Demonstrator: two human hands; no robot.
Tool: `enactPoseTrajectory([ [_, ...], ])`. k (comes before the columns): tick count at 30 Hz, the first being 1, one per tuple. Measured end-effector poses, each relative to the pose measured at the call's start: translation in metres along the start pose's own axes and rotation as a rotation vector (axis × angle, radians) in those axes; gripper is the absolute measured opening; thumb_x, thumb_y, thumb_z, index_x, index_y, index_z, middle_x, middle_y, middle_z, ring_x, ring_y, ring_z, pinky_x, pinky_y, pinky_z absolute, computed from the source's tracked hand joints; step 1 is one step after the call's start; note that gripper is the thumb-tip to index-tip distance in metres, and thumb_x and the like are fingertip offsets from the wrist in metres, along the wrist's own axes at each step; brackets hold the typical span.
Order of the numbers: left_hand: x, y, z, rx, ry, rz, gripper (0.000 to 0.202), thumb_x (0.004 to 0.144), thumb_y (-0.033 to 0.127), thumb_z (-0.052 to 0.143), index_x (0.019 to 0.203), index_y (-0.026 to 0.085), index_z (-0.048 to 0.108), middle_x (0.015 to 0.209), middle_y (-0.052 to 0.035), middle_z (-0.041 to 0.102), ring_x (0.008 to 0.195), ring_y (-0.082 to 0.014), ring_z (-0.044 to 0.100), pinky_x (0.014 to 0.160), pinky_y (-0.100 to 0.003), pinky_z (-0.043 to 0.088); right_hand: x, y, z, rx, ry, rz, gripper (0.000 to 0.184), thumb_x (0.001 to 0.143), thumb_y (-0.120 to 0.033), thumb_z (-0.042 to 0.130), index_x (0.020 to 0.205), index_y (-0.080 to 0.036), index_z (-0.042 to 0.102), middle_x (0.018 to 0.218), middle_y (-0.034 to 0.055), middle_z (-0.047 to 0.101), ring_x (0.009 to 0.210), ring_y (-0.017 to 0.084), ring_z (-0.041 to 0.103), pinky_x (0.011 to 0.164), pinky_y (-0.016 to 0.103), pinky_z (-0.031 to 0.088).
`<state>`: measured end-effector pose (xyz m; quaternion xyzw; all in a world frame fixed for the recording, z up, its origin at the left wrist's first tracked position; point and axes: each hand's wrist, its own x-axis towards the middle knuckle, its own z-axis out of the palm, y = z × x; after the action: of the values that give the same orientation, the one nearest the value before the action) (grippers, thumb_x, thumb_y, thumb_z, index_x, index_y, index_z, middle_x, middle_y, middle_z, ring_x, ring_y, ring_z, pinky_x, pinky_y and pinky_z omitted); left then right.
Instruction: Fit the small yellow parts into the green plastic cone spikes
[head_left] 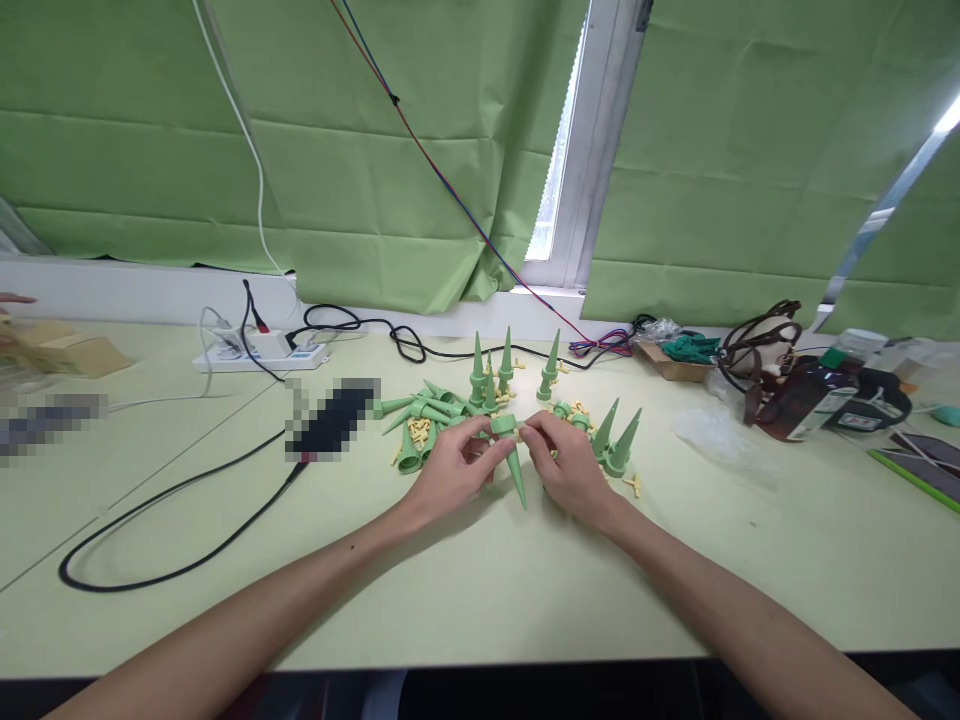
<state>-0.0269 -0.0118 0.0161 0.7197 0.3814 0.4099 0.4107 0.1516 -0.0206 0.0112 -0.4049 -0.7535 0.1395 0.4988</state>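
My left hand (pixel 457 460) is closed on a green plastic watering spike (pixel 516 470), cap up and tip pointing down toward me. My right hand (pixel 566 455) pinches a small yellow valve (pixel 519 434) against the side of the spike's cap; the fingertips mostly hide it. Beyond my left hand lies a heap of green spikes (pixel 431 405) with loose yellow valves (pixel 418 432) among them. Several spikes (pixel 506 365) stand upright at the back, tips up. More upright spikes (pixel 621 445) stand right of my right hand, with a yellow valve (pixel 634 485) beside them.
A blurred phone-like device (pixel 334 420) with a looping black cable (pixel 187 580) lies left. Behind it sits a power strip (pixel 262 352). On the right are a small cardboard box (pixel 679 365), a brown bottle (pixel 799 400) and clear plastic (pixel 727 440). Another person's hand (pixel 15 298) shows far left.
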Motion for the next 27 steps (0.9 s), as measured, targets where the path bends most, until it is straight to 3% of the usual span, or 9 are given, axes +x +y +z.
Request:
enactPoseTrajectory([
  [27, 0.0001, 0.0047, 0.0003, 0.004, 0.019, 0.013, 0.036, 0.087, 0.045, 0.062, 0.073, 0.021, 0.038, 0.049, 0.0074, 0.044, 0.044, -0.0102, 0.044, 0.044, -0.023, 0.034, -0.0001, 0.0015, 0.0002, 0.005, -0.008, 0.015, 0.025, 0.099, -0.029, 0.043, 0.077, -0.021, 0.050, 0.066, -0.0019, 0.052, 0.058, 0.014, 0.045, 0.059, 0.027, 0.037],
])
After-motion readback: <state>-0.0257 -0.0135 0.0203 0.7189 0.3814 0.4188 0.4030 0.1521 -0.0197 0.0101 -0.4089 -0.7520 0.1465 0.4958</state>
